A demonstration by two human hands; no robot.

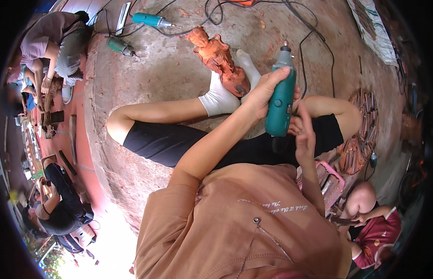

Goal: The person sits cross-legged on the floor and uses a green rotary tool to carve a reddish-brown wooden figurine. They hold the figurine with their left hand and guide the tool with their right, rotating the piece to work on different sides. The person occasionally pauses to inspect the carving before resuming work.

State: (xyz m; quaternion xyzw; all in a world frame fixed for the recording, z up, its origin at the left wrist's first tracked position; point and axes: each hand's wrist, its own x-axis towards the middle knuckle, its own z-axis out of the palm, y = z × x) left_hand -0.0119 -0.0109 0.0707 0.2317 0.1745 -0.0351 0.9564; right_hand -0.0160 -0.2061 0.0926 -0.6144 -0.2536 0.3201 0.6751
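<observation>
My left hand [265,90] is wrapped round a green rotary tool [280,104] with a grey nose. The tool stands nearly upright in the view, with its narrow tip pointing away from me. Beside its lower end is my right hand [305,135], index finger stretched and the other fingers partly bent; I cannot tell whether it touches the casing. A reddish-brown carved figure [218,58] leans between my feet in white socks [219,96], its base against them and its head on the far side. Neither hand touches the figure.
Two more green rotary tools [149,19] lie on the concrete floor at the far left, among black cables [314,30]. To my right are a round tray of chisels [360,125] and a pink basket [336,176]. Other people work at left [49,37] and lower right [377,232].
</observation>
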